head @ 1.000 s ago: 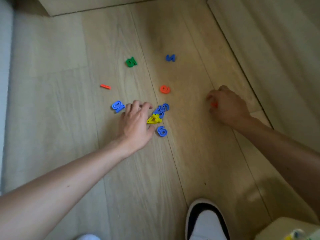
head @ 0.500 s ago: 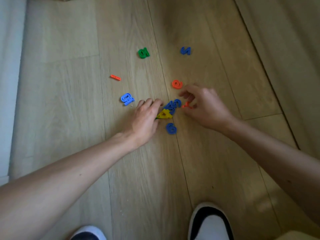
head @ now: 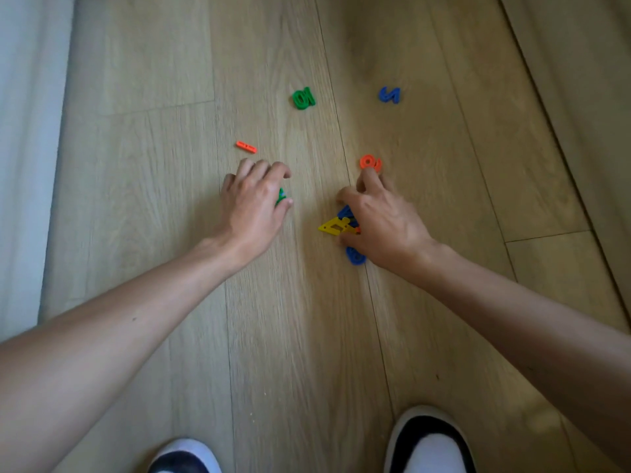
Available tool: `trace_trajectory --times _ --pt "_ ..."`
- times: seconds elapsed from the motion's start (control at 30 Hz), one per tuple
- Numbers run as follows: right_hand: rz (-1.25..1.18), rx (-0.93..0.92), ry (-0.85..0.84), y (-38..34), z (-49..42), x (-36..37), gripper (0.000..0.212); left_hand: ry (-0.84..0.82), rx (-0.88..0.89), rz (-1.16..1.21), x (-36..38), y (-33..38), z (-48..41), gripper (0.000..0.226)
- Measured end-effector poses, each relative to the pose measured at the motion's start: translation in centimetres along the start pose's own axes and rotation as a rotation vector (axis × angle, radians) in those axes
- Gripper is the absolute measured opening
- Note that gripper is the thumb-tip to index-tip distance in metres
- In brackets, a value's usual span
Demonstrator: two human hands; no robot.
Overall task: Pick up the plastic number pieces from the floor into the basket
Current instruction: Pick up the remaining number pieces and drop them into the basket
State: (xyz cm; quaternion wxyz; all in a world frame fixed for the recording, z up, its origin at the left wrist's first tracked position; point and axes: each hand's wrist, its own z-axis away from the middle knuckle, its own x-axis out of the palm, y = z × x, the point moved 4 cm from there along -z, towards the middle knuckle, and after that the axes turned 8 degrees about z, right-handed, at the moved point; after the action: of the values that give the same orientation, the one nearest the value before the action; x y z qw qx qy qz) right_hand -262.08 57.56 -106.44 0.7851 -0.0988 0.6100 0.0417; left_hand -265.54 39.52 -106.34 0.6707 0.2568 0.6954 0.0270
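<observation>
Floor (head: 143, 206) held the scattered pieces, and no basket showed in the view. The left hand (head: 251, 208) was curled narrow around a green piece (head: 280, 197) that peeped out between thumb and fingers; whether more lay hidden in the palm could not be told. The right hand (head: 382, 216) lay over the central heap, fingers spread wide, one fingertip touching the orange 6 (head: 370, 162) at twelve o'clock from it, the thumb side resting by the yellow 4 (head: 336, 226). A blue piece (head: 355, 257) stuck out under the wrist at seven o'clock, and another blue piece (head: 345, 211) showed beside the thumb.

Loose ones lay farther out: the orange bar (head: 246, 147) just at twelve o'clock of the left hand, the green 5 (head: 304, 98) and blue 2 (head: 389, 95) well apart toward the top.

The step in hand seemed to be gathering. It would go best if the right hand raked the heap together and closed on it flat, since thin pieces slip on smooth boards; the left could take the bar next without loosening its hold.
</observation>
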Motion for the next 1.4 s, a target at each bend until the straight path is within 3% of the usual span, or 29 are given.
trace_trajectory --times 0.23,0.57,0.9,0.97,1.0,1.1,1.17,1.23,1.4 --pt "-0.063 -0.05 0.009 0.1 -0.3 0.2 0.037 -0.044 0.005 0.064 0.7 -1.5 -0.1 0.03" --pt "-0.197 -0.06 0.009 0.6 -0.7 0.0 0.03 -0.002 -0.159 0.054 0.9 -3.1 -0.6 0.054" --pt "-0.479 0.027 0.097 1.2 -0.4 -1.6 0.035 -0.037 -0.06 0.206 1.1 -2.2 0.7 0.033" --pt "-0.504 0.027 0.137 1.1 -0.2 -2.4 0.034 -0.018 -0.129 0.365 1.2 -2.0 0.6 0.031" --pt "-0.521 0.019 0.167 0.9 -0.2 -2.9 0.033 -0.008 -0.22 0.554 1.2 -1.6 0.5 0.028" --pt "-0.61 -0.044 0.242 -0.2 0.2 -5.2 0.032 -0.195 -0.642 1.505 1.7 2.0 0.7 0.022" --pt "-0.628 -0.123 0.233 -1.2 0.4 -6.3 0.033 -0.381 -0.835 1.951 1.8 4.9 1.2 0.026" --pt "-0.569 -0.211 0.201 -1.9 0.7 -6.8 0.033 -0.46 -0.906 2.132 1.9 6.1 1.3 0.027" --pt "-0.473 -0.336 0.105 -2.3 1.4 -6.4 0.042 -0.489 -0.993 2.133 2.3 6.9 1.5 0.042"
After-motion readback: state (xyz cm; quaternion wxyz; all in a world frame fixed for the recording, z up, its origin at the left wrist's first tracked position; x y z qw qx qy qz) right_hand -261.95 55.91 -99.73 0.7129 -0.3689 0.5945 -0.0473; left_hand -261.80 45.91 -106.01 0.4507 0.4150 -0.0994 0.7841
